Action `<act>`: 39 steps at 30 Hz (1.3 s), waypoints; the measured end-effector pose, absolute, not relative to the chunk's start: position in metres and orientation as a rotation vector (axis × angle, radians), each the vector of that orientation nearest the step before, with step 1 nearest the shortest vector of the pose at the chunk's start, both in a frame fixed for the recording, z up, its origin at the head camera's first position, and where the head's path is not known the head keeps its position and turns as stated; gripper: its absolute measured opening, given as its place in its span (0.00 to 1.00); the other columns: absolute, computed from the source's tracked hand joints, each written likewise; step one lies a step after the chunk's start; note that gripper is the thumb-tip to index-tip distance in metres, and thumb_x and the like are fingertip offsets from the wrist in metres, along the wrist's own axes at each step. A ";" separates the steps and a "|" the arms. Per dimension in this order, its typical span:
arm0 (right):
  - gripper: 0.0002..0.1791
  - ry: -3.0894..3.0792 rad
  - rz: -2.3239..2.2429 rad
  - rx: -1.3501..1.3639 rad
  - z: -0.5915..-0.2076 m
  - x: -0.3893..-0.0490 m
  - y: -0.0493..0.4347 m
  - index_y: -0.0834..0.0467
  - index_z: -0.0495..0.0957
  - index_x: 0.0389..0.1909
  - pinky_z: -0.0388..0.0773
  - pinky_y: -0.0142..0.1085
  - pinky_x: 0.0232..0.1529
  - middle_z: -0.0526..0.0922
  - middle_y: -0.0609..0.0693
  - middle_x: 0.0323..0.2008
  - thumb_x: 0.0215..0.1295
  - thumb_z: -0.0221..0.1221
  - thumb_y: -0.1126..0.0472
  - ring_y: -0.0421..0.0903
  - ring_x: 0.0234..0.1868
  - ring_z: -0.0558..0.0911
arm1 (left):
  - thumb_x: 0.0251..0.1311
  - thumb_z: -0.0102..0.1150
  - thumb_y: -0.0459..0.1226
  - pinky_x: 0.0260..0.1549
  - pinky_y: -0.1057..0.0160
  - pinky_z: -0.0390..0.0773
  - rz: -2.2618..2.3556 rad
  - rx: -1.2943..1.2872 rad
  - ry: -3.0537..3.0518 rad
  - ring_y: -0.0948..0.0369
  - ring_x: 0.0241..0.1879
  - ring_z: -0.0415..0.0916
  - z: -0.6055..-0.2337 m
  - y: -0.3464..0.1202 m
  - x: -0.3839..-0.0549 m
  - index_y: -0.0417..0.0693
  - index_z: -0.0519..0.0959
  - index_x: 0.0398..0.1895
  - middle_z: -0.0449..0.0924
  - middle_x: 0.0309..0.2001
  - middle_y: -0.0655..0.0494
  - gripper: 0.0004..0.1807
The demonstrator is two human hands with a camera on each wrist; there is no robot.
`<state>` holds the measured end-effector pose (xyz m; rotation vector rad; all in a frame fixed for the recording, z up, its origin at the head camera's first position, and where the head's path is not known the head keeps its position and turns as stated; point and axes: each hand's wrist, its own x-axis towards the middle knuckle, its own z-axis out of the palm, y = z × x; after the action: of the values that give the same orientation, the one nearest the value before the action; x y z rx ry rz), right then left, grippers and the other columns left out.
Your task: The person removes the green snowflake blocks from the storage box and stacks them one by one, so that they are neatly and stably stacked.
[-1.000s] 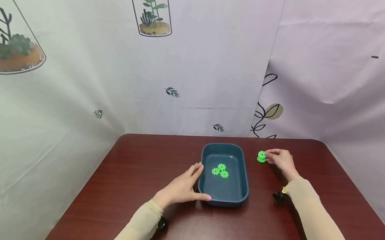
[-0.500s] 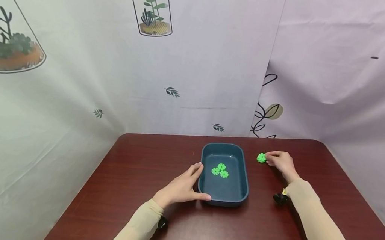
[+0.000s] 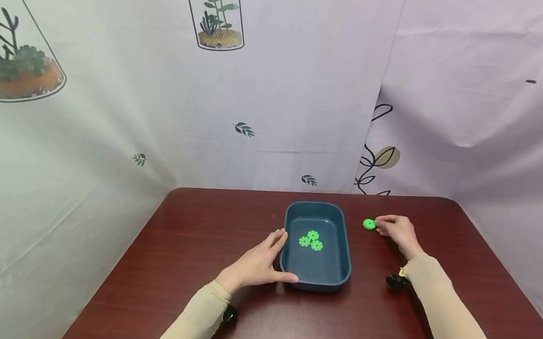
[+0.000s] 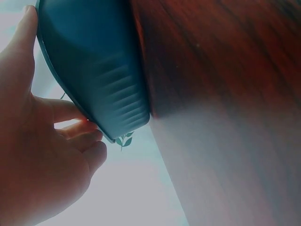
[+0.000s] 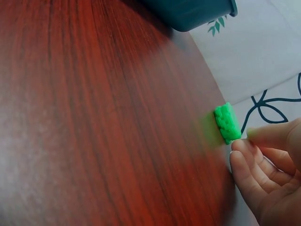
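Observation:
A dark teal rectangular tray (image 3: 319, 266) stands on the table with several flower-shaped green notched discs (image 3: 311, 241) lying flat inside. My left hand (image 3: 254, 262) rests on its near left corner, fingers along the left rim and thumb stretched over the front rim. In the left wrist view those fingertips touch the rim of the tray (image 4: 89, 70). Right of the tray lies a small stack of the same green notched discs (image 3: 369, 224). Thumb and fingers of my right hand (image 3: 398, 232) pinch the stack's right edge, seen in the right wrist view as a thick green stack (image 5: 227, 123).
The reddish-brown wooden table (image 3: 189, 243) has its back edge against a white printed curtain (image 3: 278, 85). A black wrist camera (image 3: 395, 281) hangs under the right sleeve, and another black wrist camera (image 3: 228, 314) under the left sleeve.
The tilted top green disc in my right fingers has come down flat onto the stack, with the right hand lowering slightly. My left hand and the tray stay where they were.

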<state>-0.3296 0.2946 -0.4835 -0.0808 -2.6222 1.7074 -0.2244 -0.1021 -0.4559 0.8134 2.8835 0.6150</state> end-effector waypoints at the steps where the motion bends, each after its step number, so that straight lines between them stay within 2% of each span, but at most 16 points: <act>1: 0.18 -2.622 1.706 -0.079 -0.483 -0.330 0.295 0.76 0.77 0.57 0.83 0.30 0.37 0.79 0.72 0.54 0.75 0.55 0.65 0.35 0.33 0.84 | 0.48 0.57 0.77 0.66 0.53 0.67 0.616 0.815 2.884 0.56 0.77 0.52 -0.456 -0.102 -0.224 0.47 0.49 0.82 0.45 0.81 0.53 0.66; 22: 0.19 -2.615 1.686 -0.079 -0.483 -0.328 0.296 0.76 0.77 0.57 0.84 0.31 0.38 0.80 0.71 0.54 0.75 0.55 0.65 0.35 0.33 0.84 | 0.49 0.58 0.76 0.66 0.53 0.68 0.611 0.828 2.884 0.55 0.77 0.52 -0.454 -0.102 -0.224 0.46 0.49 0.82 0.45 0.81 0.53 0.66; 32: 0.20 -2.645 1.592 -0.046 -0.460 -0.330 0.290 0.72 0.78 0.58 0.84 0.34 0.42 0.82 0.69 0.53 0.75 0.57 0.61 0.49 0.42 0.87 | 0.49 0.56 0.77 0.66 0.52 0.68 0.604 0.823 2.887 0.55 0.77 0.51 -0.453 -0.103 -0.222 0.46 0.49 0.81 0.45 0.81 0.53 0.66; 39: 0.21 -2.691 1.527 0.004 -0.436 -0.336 0.276 0.69 0.79 0.57 0.79 0.50 0.55 0.81 0.68 0.54 0.75 0.58 0.55 0.60 0.50 0.85 | 0.51 0.57 0.75 0.66 0.52 0.68 0.623 0.820 2.867 0.55 0.77 0.50 -0.455 -0.103 -0.220 0.46 0.48 0.82 0.42 0.81 0.52 0.65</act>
<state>-0.3359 0.2764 -0.4361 0.0036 -2.6913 1.5267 -0.2201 -0.1034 -0.4549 0.8199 2.8669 0.6225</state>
